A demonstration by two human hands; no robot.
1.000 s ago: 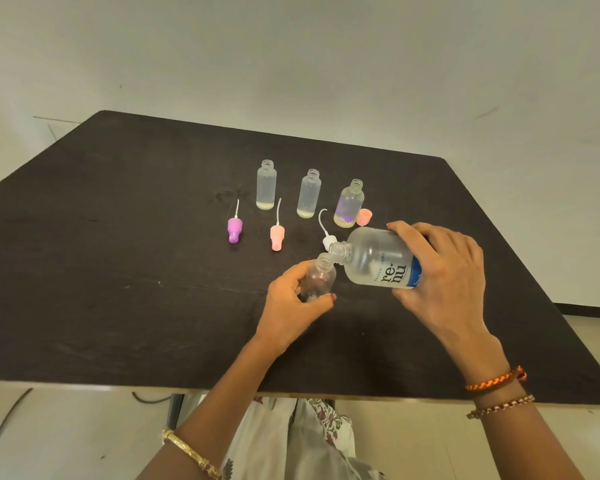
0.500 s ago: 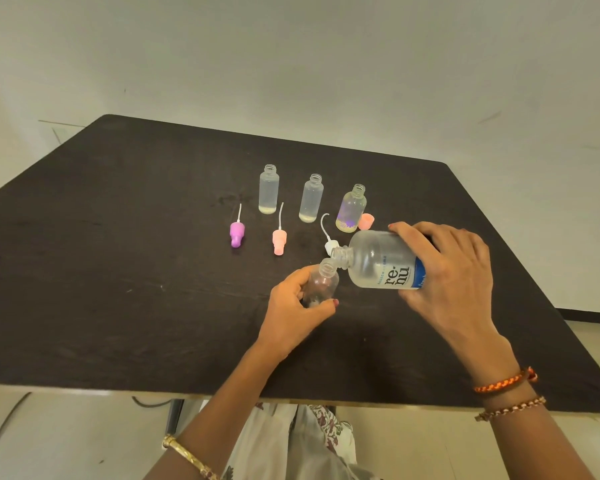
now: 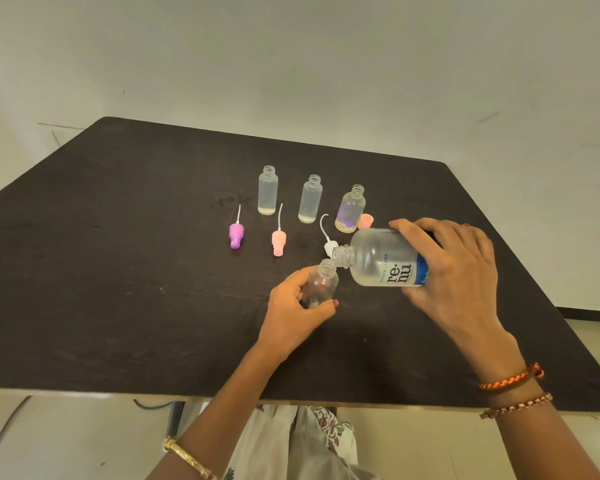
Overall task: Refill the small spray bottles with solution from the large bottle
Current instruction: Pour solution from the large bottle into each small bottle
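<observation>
The right hand (image 3: 454, 271) is wrapped around the big bottle (image 3: 381, 259), fingers curled over its top side and thumb underneath, holding it tipped nearly flat with its open neck pointing left. That neck sits right at the mouth of a small bottle (image 3: 321, 284), which the left hand (image 3: 293, 313) grips by the body, fingers behind and thumb in front, tilted a little toward the big one. Whether the two rims touch is hard to say from here. A little clear liquid lies along the low side of the big bottle.

Just behind the pouring spot a white cap (image 3: 329, 245) with a curved tube lies on the dark table (image 3: 118, 271). Further left lie a pink cap (image 3: 278, 242) and a purple cap (image 3: 236, 235), each with a thin straight tube. Beyond them three more small bottles stand upright and uncapped in a row: left (image 3: 267, 190), middle (image 3: 310, 199), and right (image 3: 350, 209) with a purple print, an orange cap (image 3: 365, 221) just beside it.
</observation>
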